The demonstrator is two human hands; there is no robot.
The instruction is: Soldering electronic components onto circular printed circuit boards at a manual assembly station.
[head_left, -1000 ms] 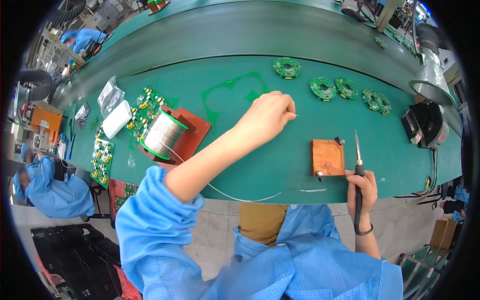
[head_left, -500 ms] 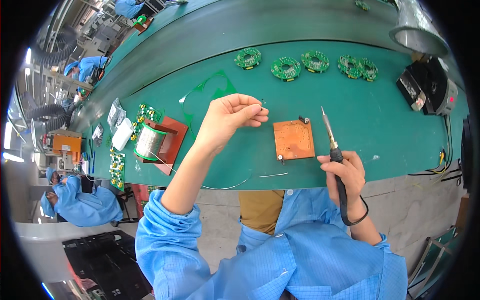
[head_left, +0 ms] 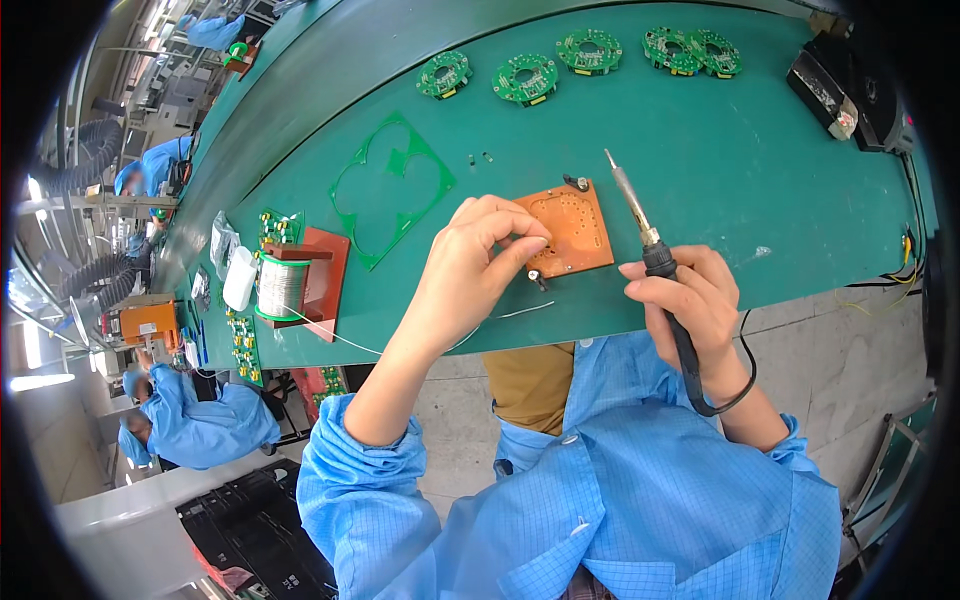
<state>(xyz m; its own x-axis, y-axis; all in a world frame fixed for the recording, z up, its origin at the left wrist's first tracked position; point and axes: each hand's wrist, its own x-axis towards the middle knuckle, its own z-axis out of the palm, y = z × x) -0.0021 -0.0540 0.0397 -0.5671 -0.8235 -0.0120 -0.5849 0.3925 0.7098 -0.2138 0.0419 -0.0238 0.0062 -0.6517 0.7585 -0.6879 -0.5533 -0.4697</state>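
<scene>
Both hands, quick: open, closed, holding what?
Left hand: fingers pinched together at the orange block; whether it holds anything cannot be told.
Right hand: closed, holding the soldering iron.

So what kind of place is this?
Probably an electronics workshop or factory: there's a soldering iron in the right hand, a spool of silvery wire, and round green circuit boards on the bench.
</scene>
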